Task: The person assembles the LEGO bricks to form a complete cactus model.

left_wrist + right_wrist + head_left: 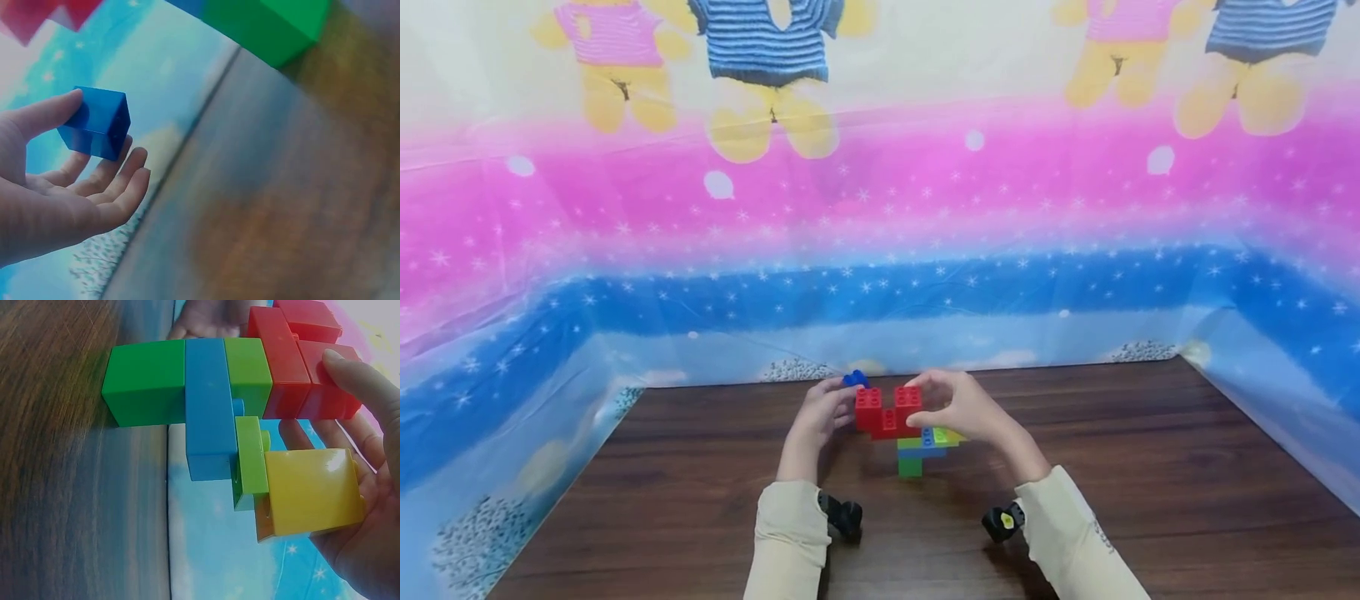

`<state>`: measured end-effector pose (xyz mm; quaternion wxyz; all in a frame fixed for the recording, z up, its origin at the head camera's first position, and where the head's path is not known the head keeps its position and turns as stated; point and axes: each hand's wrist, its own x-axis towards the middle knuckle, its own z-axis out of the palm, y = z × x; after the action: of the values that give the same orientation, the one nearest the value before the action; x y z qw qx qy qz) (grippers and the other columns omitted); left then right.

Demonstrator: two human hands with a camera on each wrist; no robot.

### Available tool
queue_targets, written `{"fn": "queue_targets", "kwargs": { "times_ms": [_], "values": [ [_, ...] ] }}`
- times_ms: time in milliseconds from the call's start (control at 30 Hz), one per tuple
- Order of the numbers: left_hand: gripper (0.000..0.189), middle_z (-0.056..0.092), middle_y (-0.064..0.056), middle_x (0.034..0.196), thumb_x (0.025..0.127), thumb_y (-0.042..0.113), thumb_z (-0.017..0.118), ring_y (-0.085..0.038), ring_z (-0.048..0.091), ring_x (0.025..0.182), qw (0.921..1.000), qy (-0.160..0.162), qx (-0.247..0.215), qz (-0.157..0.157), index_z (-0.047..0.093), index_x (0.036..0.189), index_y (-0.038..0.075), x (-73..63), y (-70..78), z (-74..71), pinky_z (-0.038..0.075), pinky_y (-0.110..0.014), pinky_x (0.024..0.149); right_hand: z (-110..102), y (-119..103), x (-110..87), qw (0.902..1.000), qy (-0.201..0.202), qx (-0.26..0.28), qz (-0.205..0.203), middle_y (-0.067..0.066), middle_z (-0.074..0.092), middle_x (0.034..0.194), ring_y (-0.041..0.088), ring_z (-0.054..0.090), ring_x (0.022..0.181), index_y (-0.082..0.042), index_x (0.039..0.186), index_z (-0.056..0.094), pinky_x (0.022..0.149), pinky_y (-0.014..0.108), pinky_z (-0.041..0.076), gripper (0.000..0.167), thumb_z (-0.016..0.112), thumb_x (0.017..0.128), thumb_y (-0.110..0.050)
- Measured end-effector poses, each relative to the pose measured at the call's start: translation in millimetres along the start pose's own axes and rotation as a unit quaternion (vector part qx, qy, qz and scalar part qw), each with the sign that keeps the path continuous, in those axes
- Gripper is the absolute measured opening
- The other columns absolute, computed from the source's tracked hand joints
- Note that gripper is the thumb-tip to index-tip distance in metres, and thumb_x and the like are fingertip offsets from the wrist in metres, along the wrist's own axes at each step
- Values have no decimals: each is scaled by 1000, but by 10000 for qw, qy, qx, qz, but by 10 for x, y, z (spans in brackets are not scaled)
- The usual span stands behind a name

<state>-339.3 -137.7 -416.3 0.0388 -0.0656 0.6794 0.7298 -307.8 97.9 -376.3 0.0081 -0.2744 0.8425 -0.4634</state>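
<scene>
In the head view my left hand (pixel 815 418) is at the left of a built stack of toy bricks. It pinches a dark blue brick (pixel 95 122) between thumb and fingertips, apart from the stack. My right hand (pixel 970 410) grips one of the upper red bricks (pixel 908 402), its thumb on the near face. Red bricks form a U shape at the top of the stack. Below them are a lime brick (pixel 249 372), a lighter blue brick (pixel 209 412) and a green brick (pixel 147 381) at the bottom. A smaller lime piece (pixel 251 453) and a yellow brick (pixel 312 490) jut out sideways under my right palm.
The dark wooden table (pixel 700 500) runs back to a printed cloth backdrop (pixel 880 292) that also rises along both sides. Black wrist cameras are strapped at the left cuff (pixel 844 518) and the right cuff (pixel 1002 523).
</scene>
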Motion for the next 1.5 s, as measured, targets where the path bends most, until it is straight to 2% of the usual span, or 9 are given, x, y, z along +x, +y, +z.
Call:
{"fn": "queue_targets", "kwargs": {
  "times_ms": [167, 467, 733, 900, 1067, 1167, 1333, 1500],
  "values": [
    [49, 49, -28, 141, 95, 11, 59, -40, 53, 128, 9996, -69, -189, 187, 40, 138, -4, -52, 135, -7, 42, -51, 109, -6, 28, 6, 9999, -9, 105, -27, 7, 68, 112, 23, 65, 105, -15, 117, 65, 84, 38, 58, 39, 78, 82, -26],
    [52, 44, -30, 144, 95, 9, 58, -44, 46, 133, 9982, -209, -402, 392, 36, 140, -5, -152, 246, -9, 35, -55, 114, -6, 66, 22, 9998, -40, 182, -4, 7, 68, 113, 23, 66, 104, -15, 116, 65, 84, 39, 58, 40, 79, 81, -28],
    [48, 46, -27, 142, 94, 9, 59, -41, 47, 133, 9974, -355, -328, 538, 41, 137, -2, -255, 379, 26, 34, -52, 115, -12, 125, 23, 9999, 13, 18, 138, 5, 70, 112, 21, 64, 104, -14, 113, 68, 86, 39, 56, 39, 79, 80, -32],
    [48, 49, -25, 139, 94, 10, 60, -35, 55, 124, 9957, -542, -144, 732, 43, 137, -2, -347, 498, 65, 37, -50, 112, -8, 141, 35, 9998, 21, 130, 141, 5, 71, 111, 22, 63, 104, -14, 112, 69, 86, 41, 56, 39, 80, 80, -33],
    [48, 50, -23, 136, 93, 7, 59, -28, 58, 116, 9914, -881, -115, 956, 42, 138, -2, -437, 611, 122, 40, -50, 112, -4, 155, 32, 9996, 82, 173, 201, 5, 71, 113, 24, 62, 109, -15, 113, 69, 89, 44, 55, 39, 80, 80, -33],
    [48, 52, -22, 133, 93, 7, 60, -26, 59, 115, 9887, -1052, 64, 1070, 43, 137, -1, -486, 655, 167, 42, -48, 110, -12, 164, 17, 9994, 115, 181, 267, 5, 71, 115, 24, 63, 110, -15, 114, 69, 91, 45, 54, 41, 80, 79, -34],
    [41, 59, -19, 127, 92, 12, 65, -25, 63, 109, 9817, -1248, 765, 1220, 51, 130, 3, -558, 696, 240, 50, -43, 102, -25, 166, 8, 9993, 47, 249, 269, 5, 72, 114, 22, 64, 107, -16, 115, 69, 90, 43, 55, 43, 80, 79, -36],
    [40, 64, -20, 123, 90, 12, 68, -28, 63, 111, 9720, -1307, 1403, 1357, 55, 127, 4, -601, 706, 306, 49, -45, 101, -19, 159, 17, 9996, -56, 248, 72, 5, 72, 114, 20, 64, 103, -15, 116, 69, 86, 37, 53, 41, 78, 82, -35]
  ]
}}
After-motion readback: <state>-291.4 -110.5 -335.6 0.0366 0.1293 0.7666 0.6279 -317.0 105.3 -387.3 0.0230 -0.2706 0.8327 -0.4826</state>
